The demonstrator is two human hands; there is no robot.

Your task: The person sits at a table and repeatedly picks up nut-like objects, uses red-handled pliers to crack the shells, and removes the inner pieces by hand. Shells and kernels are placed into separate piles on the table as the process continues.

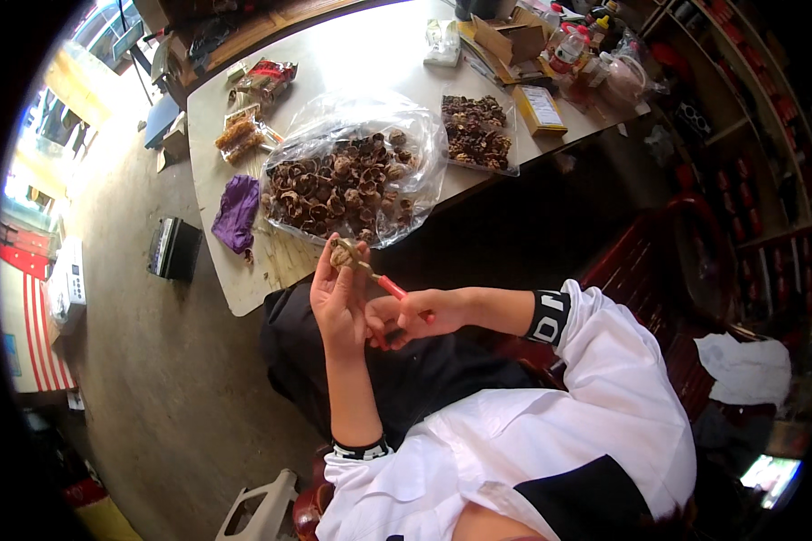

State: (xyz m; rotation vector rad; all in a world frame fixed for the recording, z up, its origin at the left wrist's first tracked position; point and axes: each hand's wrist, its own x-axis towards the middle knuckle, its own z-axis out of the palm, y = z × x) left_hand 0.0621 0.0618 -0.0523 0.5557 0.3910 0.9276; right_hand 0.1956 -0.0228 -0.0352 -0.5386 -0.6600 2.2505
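Observation:
A nutcracker [392, 288] with red handles and brass-coloured jaws is gripped in my right hand [415, 314], fingers wrapped round its handles. Between the jaws sits a walnut [341, 256], which the raised fingers of my left hand [334, 298] pinch and steady. Both hands are over my lap, just off the table's near edge. Beyond them a clear plastic bag [429, 171] lies spread on the table, heaped with broken brown walnut shells [334, 185]. To its right a clear shallow tray [512, 149] holds walnut kernels [478, 135].
On the pale table [275, 270] lie a purple cloth pouch [236, 214], packaged snacks [241, 135] and a yellow box [539, 110]. Bottles [570, 50] crowd its far right. A black battery-like box [175, 249] stands on the floor at left, a light plastic stool [260, 507] at lower left.

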